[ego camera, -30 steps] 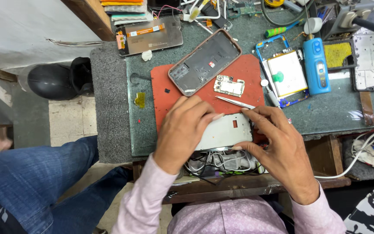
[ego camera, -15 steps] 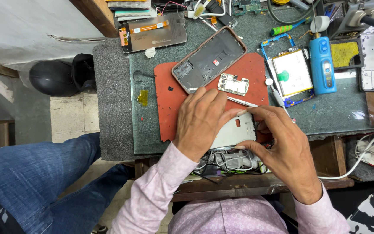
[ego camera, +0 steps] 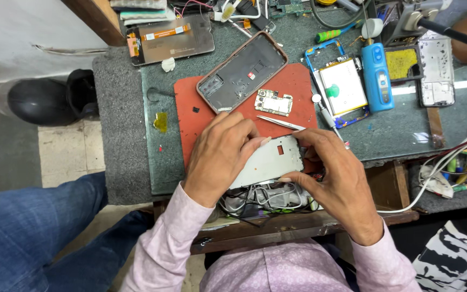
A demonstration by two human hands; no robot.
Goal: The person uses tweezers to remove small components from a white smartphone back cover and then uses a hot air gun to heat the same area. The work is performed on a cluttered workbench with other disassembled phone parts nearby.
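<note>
we see our left hand (ego camera: 220,154) and our right hand (ego camera: 333,181) both pinching a white phone frame (ego camera: 268,162) between them, at the near edge of the red mat (ego camera: 190,116). tweezers (ego camera: 280,123) lie just above it.

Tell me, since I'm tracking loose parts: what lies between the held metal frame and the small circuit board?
Tweezers lie on the red mat between the frame and board, per the head view.

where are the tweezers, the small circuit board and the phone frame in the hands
tweezers (ego camera: 280,123), head view, middle of the shaft
circuit board (ego camera: 273,103), head view, centre of the board
phone frame (ego camera: 268,164), head view, bare plate between the hands
</note>
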